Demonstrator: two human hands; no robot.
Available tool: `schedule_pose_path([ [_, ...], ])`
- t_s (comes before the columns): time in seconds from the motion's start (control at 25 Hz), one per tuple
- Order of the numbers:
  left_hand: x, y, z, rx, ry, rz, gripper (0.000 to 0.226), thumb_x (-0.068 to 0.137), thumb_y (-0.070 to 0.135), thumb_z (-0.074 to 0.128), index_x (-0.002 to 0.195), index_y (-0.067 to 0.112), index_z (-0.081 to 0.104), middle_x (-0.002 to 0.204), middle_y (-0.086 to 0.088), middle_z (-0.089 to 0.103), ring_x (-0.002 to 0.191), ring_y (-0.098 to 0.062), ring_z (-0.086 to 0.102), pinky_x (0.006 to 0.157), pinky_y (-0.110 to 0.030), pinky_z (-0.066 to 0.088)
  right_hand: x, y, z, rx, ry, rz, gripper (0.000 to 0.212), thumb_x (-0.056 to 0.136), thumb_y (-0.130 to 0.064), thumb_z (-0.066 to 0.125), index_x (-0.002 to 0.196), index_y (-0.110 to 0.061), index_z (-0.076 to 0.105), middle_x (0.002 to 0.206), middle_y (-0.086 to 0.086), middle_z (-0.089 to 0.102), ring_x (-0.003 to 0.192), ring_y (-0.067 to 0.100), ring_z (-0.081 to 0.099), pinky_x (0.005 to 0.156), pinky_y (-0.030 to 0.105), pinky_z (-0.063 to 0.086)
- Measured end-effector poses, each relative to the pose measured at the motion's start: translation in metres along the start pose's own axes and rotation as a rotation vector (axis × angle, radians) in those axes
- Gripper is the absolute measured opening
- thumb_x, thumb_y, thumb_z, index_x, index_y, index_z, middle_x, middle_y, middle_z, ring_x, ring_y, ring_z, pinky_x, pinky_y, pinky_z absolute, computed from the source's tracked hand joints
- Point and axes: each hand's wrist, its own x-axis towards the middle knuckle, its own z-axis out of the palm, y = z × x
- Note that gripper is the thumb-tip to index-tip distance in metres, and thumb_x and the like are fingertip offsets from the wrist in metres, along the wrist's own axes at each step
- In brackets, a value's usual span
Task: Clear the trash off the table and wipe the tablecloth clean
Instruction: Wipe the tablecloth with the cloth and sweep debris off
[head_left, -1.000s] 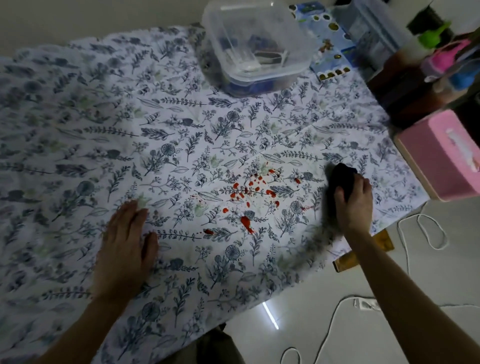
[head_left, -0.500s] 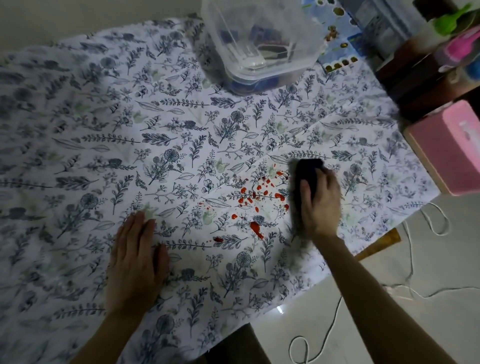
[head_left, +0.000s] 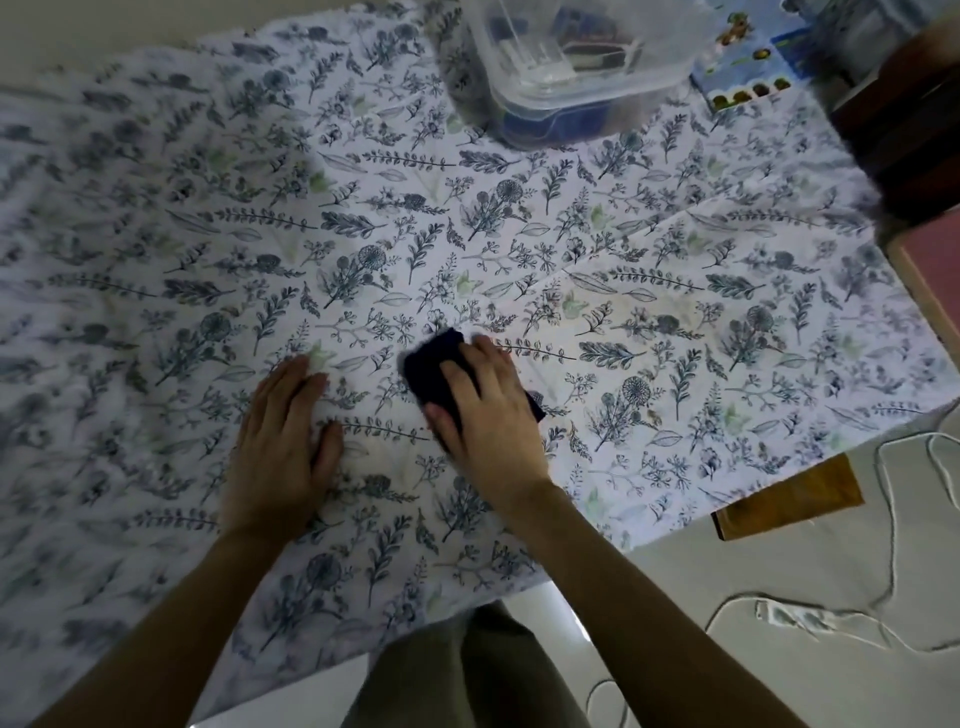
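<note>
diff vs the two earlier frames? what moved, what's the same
The right hand swept the dark cloth leftward across the tablecloth, over the red splatter, and now sits close beside the left hand. No red spots show any more; they are wiped away or covered. Unchanged: left hand flat on the tablecloth, cloth under the right hand, clear plastic container at the far edge.

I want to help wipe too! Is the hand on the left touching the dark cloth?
Apart. The head view shows the left hand flat on the tablecloth, with printed fabric showing between it and the dark cloth under the right hand.
</note>
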Motion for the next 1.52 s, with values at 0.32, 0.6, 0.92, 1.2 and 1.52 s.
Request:
schedule_pose_path([
  [0.32,-0.002,-0.002,0.000,0.013,-0.017,-0.028,0.053,0.094,0.038,0.037,0.137,0.007,0.041,0.152,-0.011,0.033,0.143,-0.027,0.028,0.117,-0.044,0.029,-0.061,0.049,-0.020,-0.088,-0.138,-0.354,0.044,0.094,-0.040,0.050,0.127,-0.011,0.052,0.140,0.014,0.049,0.141,0.029,0.029,0.114,0.050,0.030],
  [0.6,-0.003,-0.001,-0.001,0.018,-0.028,-0.036,0.055,0.094,0.039,0.037,0.139,0.007,0.040,0.153,-0.011,0.032,0.144,-0.025,0.026,0.118,-0.041,0.027,-0.061,0.123,-0.073,-0.103,-0.037,-0.128,0.047,0.092,-0.036,0.047,0.130,-0.008,0.045,0.143,0.015,0.042,0.136,0.032,0.035,0.104,0.051,0.042],
  [0.92,-0.002,-0.005,0.002,-0.003,-0.025,-0.035,0.054,0.094,0.038,0.038,0.139,0.008,0.039,0.153,-0.011,0.032,0.145,-0.024,0.023,0.118,-0.042,0.027,0.013,0.119,-0.053,-0.006,0.346,0.404,0.045,0.093,-0.028,0.047,0.125,0.003,0.043,0.129,0.027,0.047,0.118,0.042,0.045,0.098,0.051,0.041],
  [1.2,0.000,-0.004,0.000,-0.002,-0.031,-0.021,0.053,0.094,0.037,0.039,0.137,0.006,0.041,0.153,-0.012,0.032,0.145,-0.025,0.025,0.117,-0.045,0.028,0.015,0.026,-0.010,0.016,0.202,0.161,0.035,0.097,-0.028,0.041,0.124,-0.007,0.047,0.134,0.012,0.049,0.131,0.028,0.036,0.111,0.049,0.033],
  [1.52,0.001,-0.002,0.000,-0.022,-0.019,-0.045,0.052,0.092,0.037,0.041,0.136,0.009,0.042,0.152,-0.010,0.033,0.144,-0.024,0.026,0.117,-0.044,0.027,-0.060,0.022,-0.001,-0.006,-0.010,-0.103,0.045,0.093,-0.036,0.050,0.128,-0.008,0.050,0.141,0.012,0.049,0.142,0.030,0.028,0.115,0.051,0.027],
])
